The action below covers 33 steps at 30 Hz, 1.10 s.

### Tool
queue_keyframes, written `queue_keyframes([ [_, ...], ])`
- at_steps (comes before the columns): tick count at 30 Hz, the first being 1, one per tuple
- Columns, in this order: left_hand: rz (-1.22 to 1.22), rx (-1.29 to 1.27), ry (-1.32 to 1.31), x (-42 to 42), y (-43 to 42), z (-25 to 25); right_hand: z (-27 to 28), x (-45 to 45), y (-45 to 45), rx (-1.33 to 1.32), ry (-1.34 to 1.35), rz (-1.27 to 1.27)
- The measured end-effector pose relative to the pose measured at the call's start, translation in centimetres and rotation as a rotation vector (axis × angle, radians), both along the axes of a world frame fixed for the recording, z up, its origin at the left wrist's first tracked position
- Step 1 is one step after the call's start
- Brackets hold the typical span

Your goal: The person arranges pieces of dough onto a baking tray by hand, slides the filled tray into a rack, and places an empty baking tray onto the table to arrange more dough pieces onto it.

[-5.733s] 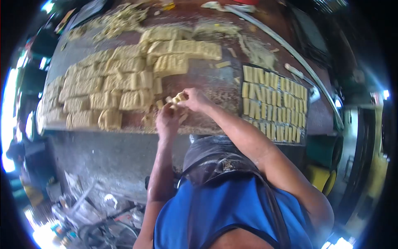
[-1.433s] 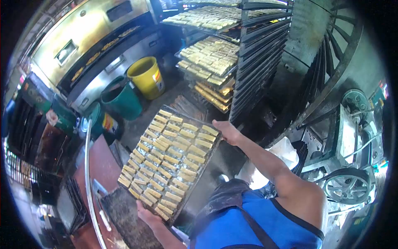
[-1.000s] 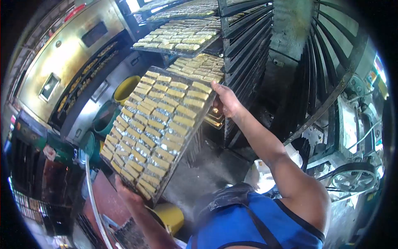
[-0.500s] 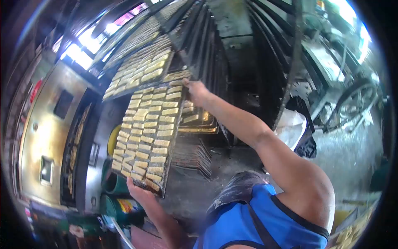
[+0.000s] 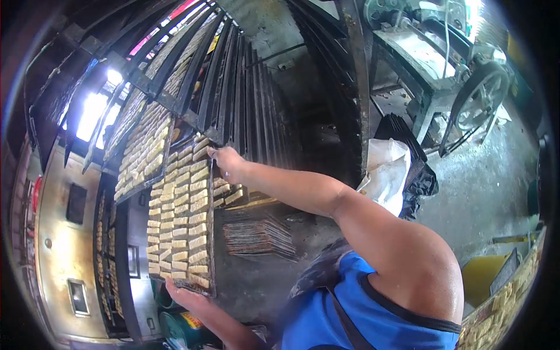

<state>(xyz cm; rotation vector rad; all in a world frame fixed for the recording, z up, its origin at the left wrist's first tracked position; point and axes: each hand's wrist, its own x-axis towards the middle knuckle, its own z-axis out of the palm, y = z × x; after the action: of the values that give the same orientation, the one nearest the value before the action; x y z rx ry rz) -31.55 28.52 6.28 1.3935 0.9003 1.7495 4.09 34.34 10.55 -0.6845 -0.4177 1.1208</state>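
A dark baking tray (image 5: 212, 256) full of rows of pale golden bread sticks (image 5: 182, 219) is tilted in front of me, its far end among the rack's rails. At the near edge my left hand (image 5: 188, 297) holds it from below, with part of the fingers hidden under the tray. My right hand (image 5: 229, 165) is closed on the far right edge, beside a rack rail. Another loaded tray (image 5: 143, 154) sits in the rack (image 5: 227, 87) just to the left. More bread pieces (image 5: 228, 194) show on a tray behind and below the held one.
A steel oven (image 5: 58, 233) stands at the left. Stacked empty trays (image 5: 256, 236) lie on the floor below the rack. A white sack (image 5: 388, 169) and a machine with a large wheel (image 5: 481, 96) are to the right. More bread pieces (image 5: 501, 309) fill the lower right corner.
The tray has gone farther in among the rack's rails, with both hands still on it. My view has shifted, bringing more of the rack and the stacked trays into sight.
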Motion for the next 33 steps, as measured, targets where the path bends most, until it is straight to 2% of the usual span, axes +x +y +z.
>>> queue_keyframes([
  [2,0.000,-0.030,-0.053,0.4,-0.3,-0.2,-0.4,1.0,0.3,0.057,-0.006,0.074],
  [3,-0.020,0.033,0.027,0.2,0.6,-1.4,-1.0,1.2,1.0,0.117,-0.004,0.141],
  [6,-0.189,-0.084,-0.160,-0.2,0.7,-1.9,-2.3,2.2,1.9,0.137,-0.102,0.281],
  [10,-0.265,-0.159,-0.426,1.8,0.6,-2.2,1.9,1.3,-3.1,0.299,-0.090,0.264],
  [12,-0.273,-0.269,-0.573,2.6,0.6,-2.8,2.6,2.2,-4.4,0.252,-0.171,0.369],
  [15,-0.222,-0.224,-0.584,5.3,-2.9,-0.2,4.1,3.8,-4.0,0.235,-0.321,0.419],
  [17,-0.215,-0.150,-0.463,4.8,-4.0,-0.1,3.2,3.2,-3.3,0.286,-0.311,0.434],
  [19,-0.241,-0.192,-0.562,6.0,-4.5,1.6,2.9,4.0,-1.5,0.332,-0.274,0.467],
  [21,-0.231,-0.200,-0.581,4.8,-4.6,0.6,1.4,4.5,-0.1,0.339,-0.329,0.460],
  [22,-0.176,-0.194,-0.558,3.5,-4.1,-0.8,1.2,4.2,0.2,0.347,-0.399,0.438],
  [24,-0.108,-0.212,-0.521,2.7,-4.4,-1.1,0.7,4.4,-1.0,0.325,-0.333,0.462],
  [26,-0.181,-0.201,-0.535,3.3,-5.2,1.1,0.6,4.1,-1.5,0.398,-0.190,0.444],
  [28,-0.249,-0.233,-0.450,0.3,-3.8,0.3,0.0,3.4,-1.0,0.342,-0.204,0.411],
  [30,0.111,-0.163,0.071,-0.7,-3.5,-0.2,-1.0,2.6,-0.4,0.338,-0.217,0.319],
  [31,0.097,0.112,0.269,1.0,-3.9,1.3,-0.6,2.3,-1.2,0.282,-0.168,0.301],
  [32,0.097,0.091,0.269,1.4,-4.0,2.0,-0.3,2.2,-1.9,0.281,-0.157,0.292],
  [33,0.088,0.055,0.133,1.6,-4.0,2.7,-0.1,1.8,-2.5,0.287,-0.109,0.274],
])
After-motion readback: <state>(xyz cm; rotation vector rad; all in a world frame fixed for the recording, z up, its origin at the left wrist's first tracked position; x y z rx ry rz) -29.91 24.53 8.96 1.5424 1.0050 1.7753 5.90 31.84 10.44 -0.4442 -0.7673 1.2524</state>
